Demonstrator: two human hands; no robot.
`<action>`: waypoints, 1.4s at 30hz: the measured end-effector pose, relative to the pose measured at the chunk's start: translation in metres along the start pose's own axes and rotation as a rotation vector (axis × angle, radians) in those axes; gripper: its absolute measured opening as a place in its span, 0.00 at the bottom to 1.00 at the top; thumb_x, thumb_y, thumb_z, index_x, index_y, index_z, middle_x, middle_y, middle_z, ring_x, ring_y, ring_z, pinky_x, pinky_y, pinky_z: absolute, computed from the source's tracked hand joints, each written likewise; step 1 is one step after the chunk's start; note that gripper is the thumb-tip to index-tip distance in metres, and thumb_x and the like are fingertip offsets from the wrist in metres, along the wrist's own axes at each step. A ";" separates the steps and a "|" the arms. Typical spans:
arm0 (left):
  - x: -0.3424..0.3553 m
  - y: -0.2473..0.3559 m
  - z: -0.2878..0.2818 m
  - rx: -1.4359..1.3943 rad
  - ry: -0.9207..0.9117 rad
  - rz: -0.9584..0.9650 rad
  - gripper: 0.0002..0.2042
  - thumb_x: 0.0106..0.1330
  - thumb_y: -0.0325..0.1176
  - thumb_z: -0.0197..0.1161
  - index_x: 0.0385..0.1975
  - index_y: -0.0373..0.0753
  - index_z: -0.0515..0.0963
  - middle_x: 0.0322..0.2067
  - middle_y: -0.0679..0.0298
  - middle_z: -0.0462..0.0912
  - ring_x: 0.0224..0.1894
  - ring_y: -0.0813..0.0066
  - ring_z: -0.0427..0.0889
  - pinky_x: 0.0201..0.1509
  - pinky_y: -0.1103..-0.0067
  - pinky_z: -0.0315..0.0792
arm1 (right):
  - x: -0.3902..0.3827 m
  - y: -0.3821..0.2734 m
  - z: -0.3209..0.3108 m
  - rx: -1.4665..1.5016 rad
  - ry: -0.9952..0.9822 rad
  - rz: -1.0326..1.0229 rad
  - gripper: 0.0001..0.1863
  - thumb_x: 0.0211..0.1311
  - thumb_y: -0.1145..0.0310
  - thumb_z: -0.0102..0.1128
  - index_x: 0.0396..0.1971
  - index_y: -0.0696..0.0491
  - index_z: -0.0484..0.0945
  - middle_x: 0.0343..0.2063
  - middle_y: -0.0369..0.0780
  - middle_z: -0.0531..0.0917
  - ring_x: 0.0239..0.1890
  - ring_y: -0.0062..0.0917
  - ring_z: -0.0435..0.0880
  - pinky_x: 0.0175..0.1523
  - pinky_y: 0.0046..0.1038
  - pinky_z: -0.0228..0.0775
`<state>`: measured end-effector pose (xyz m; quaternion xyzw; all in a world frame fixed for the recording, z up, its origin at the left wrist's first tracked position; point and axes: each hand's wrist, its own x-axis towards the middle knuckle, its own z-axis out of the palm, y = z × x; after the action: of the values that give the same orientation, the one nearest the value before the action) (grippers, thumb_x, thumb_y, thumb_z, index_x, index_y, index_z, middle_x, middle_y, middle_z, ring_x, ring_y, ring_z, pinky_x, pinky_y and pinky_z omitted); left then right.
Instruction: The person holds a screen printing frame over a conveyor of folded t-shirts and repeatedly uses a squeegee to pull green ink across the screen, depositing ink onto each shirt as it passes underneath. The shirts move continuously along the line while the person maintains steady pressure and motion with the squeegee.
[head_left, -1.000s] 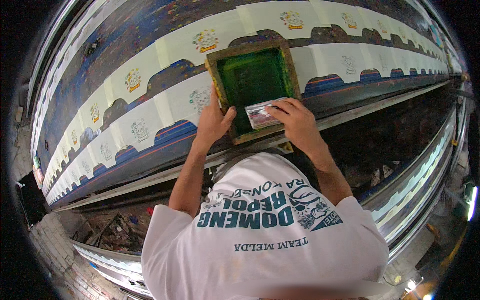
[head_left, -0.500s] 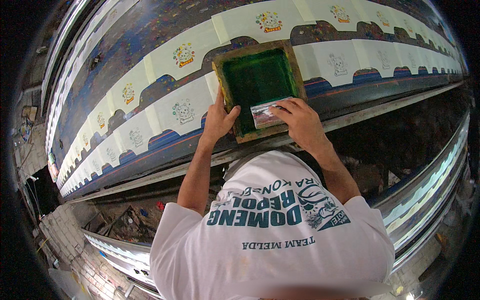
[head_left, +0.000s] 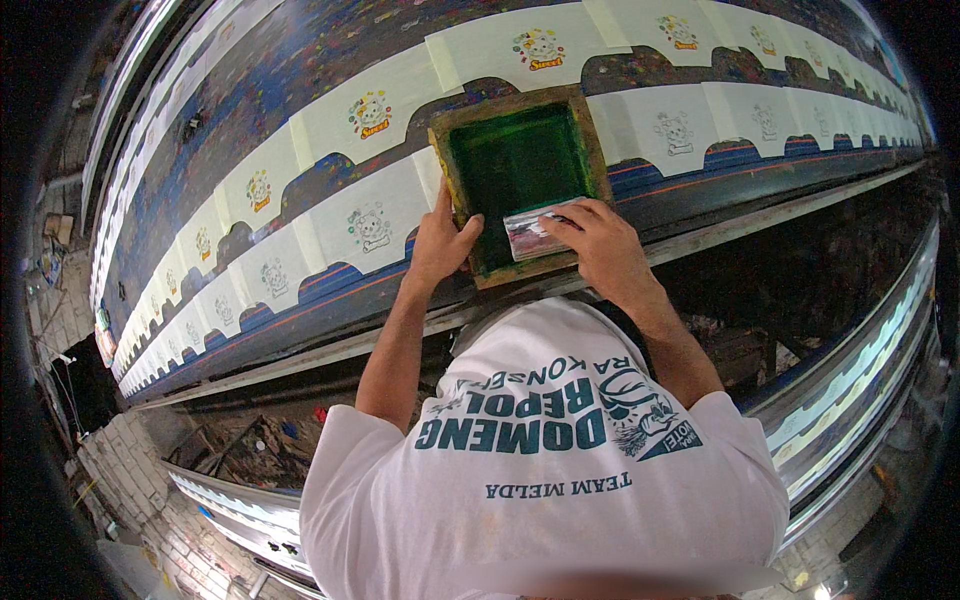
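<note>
A square wooden screen frame [head_left: 592, 135] with dark green inside lies over the lower row of pale, printed paper pieces [head_left: 365, 230]. My left hand [head_left: 440, 240] grips the frame's left side, thumb on its inner edge. My right hand [head_left: 600, 250] holds a flat rectangular scraper [head_left: 530, 238], silvery with reddish smears, on the lower right of the screen, fingers pressed over it. The pieces to either side carry outline drawings of a small animal; those in the row above carry coloured prints.
The long, paint-speckled table [head_left: 285, 60] runs across the view, with a metal rail [head_left: 745, 205] along its near edge. Below are a dark, cluttered under-space and another long rack of pale pieces [head_left: 850, 360] at lower right. A tiled floor [head_left: 110, 470] shows at lower left.
Since a second ago the frame, with both hands on it, has shifted right along the row and the view has moved. In the last half second little has changed.
</note>
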<state>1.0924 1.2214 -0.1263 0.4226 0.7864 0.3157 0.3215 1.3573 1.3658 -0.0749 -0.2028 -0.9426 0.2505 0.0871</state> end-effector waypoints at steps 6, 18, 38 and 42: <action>-0.002 0.003 -0.002 0.028 0.016 0.050 0.45 0.76 0.45 0.64 0.85 0.34 0.47 0.33 0.35 0.88 0.35 0.36 0.90 0.41 0.54 0.81 | 0.010 -0.010 -0.007 -0.044 -0.024 0.021 0.28 0.61 0.83 0.65 0.61 0.48 0.86 0.57 0.39 0.87 0.60 0.37 0.84 0.66 0.38 0.81; -0.003 0.007 -0.002 0.058 0.033 0.000 0.35 0.88 0.50 0.47 0.83 0.31 0.52 0.44 0.30 0.87 0.48 0.26 0.86 0.55 0.48 0.76 | 0.030 -0.012 -0.018 -0.003 -0.198 -0.163 0.25 0.60 0.80 0.62 0.58 0.48 0.88 0.53 0.41 0.90 0.57 0.40 0.86 0.65 0.39 0.81; -0.002 0.002 -0.002 0.043 0.001 0.080 0.37 0.87 0.45 0.51 0.80 0.19 0.48 0.26 0.30 0.83 0.31 0.26 0.85 0.38 0.44 0.76 | 0.029 -0.009 -0.008 -0.017 -0.050 0.043 0.26 0.63 0.82 0.59 0.59 0.45 0.88 0.56 0.40 0.89 0.60 0.41 0.85 0.67 0.41 0.81; -0.001 -0.006 0.003 0.012 -0.001 0.113 0.38 0.87 0.44 0.52 0.79 0.17 0.47 0.22 0.32 0.82 0.27 0.26 0.83 0.33 0.44 0.75 | 0.023 -0.013 -0.015 0.009 -0.116 0.052 0.27 0.63 0.82 0.58 0.59 0.45 0.88 0.55 0.40 0.90 0.59 0.40 0.85 0.66 0.41 0.81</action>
<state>1.0922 1.2182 -0.1323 0.4686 0.7628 0.3284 0.3010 1.3364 1.3715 -0.0541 -0.2121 -0.9394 0.2680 0.0268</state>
